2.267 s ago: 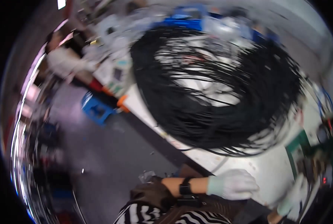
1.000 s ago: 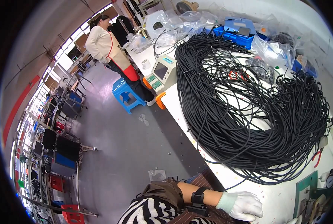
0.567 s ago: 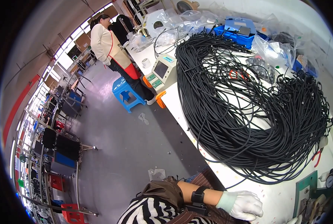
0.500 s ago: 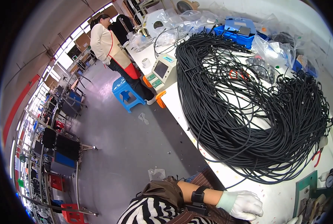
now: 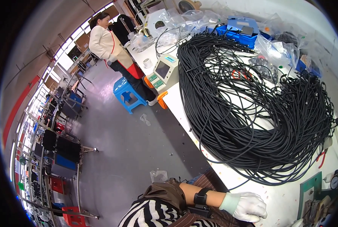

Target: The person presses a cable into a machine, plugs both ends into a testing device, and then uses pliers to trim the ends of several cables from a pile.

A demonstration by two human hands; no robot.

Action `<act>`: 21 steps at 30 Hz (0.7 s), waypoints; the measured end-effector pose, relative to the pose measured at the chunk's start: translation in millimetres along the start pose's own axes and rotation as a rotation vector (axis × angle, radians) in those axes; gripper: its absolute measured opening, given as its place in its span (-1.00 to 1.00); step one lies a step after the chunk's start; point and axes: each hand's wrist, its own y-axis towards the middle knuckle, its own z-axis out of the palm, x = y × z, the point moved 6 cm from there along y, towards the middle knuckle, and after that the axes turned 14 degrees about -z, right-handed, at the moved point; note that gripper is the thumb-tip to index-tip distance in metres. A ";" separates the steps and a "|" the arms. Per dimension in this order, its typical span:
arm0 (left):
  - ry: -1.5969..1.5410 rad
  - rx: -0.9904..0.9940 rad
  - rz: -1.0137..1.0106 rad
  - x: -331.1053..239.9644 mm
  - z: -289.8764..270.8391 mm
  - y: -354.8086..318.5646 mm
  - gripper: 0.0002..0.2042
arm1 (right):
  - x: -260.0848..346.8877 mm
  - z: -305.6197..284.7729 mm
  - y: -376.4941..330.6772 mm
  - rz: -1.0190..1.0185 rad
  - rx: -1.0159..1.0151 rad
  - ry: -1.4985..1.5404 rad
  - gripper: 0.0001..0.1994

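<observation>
My left hand [image 5: 249, 207], in a white glove with a pale green cuff, rests at the white table's near edge. Its fingers are curled under, and whatever they may hold is hidden from view. Just right of it, at the lower rim, a small white bit of what looks like my right glove [image 5: 297, 223] shows beside a metal bench fixture [image 5: 312, 206] with a green plate; its fingers cannot be made out. Beyond my left hand, a large coiled heap of black cables [image 5: 229, 140] covers much of the table, one loose cable end reaching toward my wrist.
Along the back lie clear plastic bags [image 5: 271, 51] and a blue bin [image 5: 239, 37]. A tester box with a screen [image 5: 165, 72] and a tape roll [image 5: 147, 63] sit at the far left. A co-worker in an apron [image 5: 118, 53] stands beyond, near a blue stool [image 5: 127, 92].
The co-worker has shifted slightly left and raised a gloved hand a little. My left hand has stayed almost still, and the cable heap lies as before.
</observation>
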 end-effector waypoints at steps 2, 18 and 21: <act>0.008 -0.012 0.000 -0.2 0.0 -0.5 -0.81 | 1.3 0.0 0.5 -0.030 0.004 -0.008 -0.68; -0.067 0.044 -0.012 -7.4 -13.6 9.1 -0.78 | -141.7 4.9 -34.2 0.141 -0.065 0.185 -0.76; 0.080 0.070 -0.037 -8.2 -17.5 11.3 -0.77 | -79.1 11.7 -13.1 0.042 -0.017 0.209 -0.83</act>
